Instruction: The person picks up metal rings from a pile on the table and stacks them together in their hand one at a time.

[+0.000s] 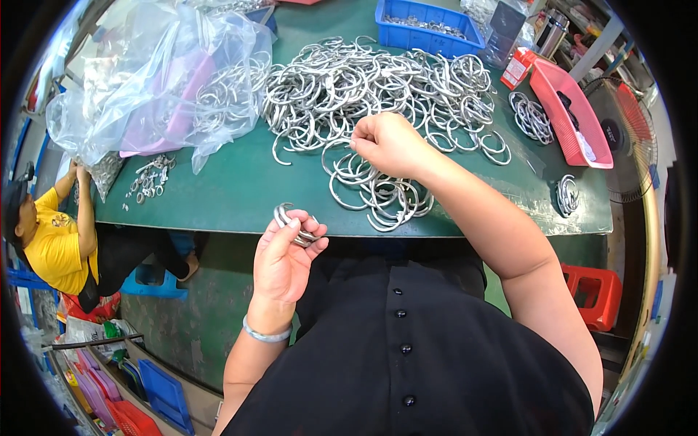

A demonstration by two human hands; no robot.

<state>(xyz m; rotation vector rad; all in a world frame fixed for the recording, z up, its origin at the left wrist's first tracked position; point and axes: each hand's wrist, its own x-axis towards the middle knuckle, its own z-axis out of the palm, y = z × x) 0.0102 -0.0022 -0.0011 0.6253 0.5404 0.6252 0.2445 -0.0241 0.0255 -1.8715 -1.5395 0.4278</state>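
Note:
My left hand (282,263), palm up in front of the table's near edge, is closed around a few silver open bangles (282,214), C-shaped and smooth. A pale band circles that wrist. Over the table, my right hand (392,144) has its thumb and fingers pinched on one silver open bangle (331,144) at the near side of the heap. That large tangled heap of bangles (342,87) spreads across the middle of the green table. Below my right hand lies a smaller loose group of bangles (392,200), partly hidden by my forearm.
Clear plastic bags (167,80) cover the table's left part, beside small metal rings (154,178). A blue tray (429,29) stands at the back; a pink basket (563,109) and a fan (618,138) are right. A co-worker in yellow (58,232) works at left. A red stool (592,294) stands right.

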